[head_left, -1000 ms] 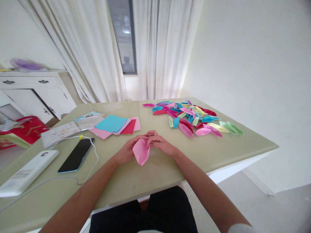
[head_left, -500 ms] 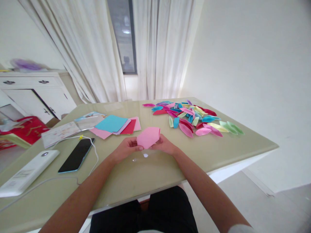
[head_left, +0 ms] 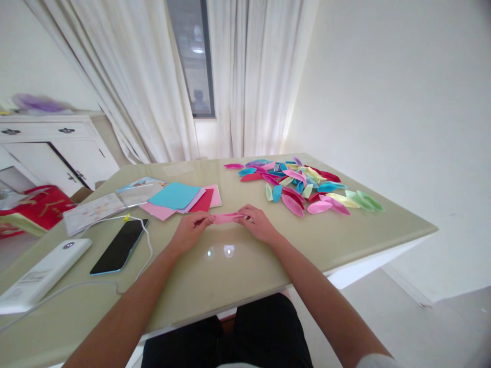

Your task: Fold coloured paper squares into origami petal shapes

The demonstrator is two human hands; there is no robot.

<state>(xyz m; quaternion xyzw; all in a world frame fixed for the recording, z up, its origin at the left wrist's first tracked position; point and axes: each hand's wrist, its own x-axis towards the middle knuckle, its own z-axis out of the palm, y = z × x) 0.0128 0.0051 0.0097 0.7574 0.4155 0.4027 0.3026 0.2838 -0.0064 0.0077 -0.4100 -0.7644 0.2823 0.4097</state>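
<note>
A folded piece of pink paper [head_left: 225, 218] is stretched between both hands over the middle of the table, seen as a narrow strip. My left hand [head_left: 193, 228] pinches its left end between thumb and fingers. At the other end, my right hand [head_left: 256, 223] grips the paper the same way, its fingertips partly covering the edge. Just behind the left hand lie loose square sheets, with a blue sheet [head_left: 175, 196] on top and a red sheet [head_left: 201, 200] beside it. To the right rests a heap of folded paper pieces [head_left: 293, 203] in several colours.
On the left of the table [head_left: 215, 286] are a black phone [head_left: 119, 246], a white power bank [head_left: 44, 276] and a white cable [head_left: 150, 245]. Patterned paper in plastic packaging [head_left: 93, 212] lies behind them. A white wall stands to the right, curtains at the back.
The pink paper has turned from showing its broad hexagonal face to a thin strip. Both hands have shifted slightly, the right now over the paper's end.
</note>
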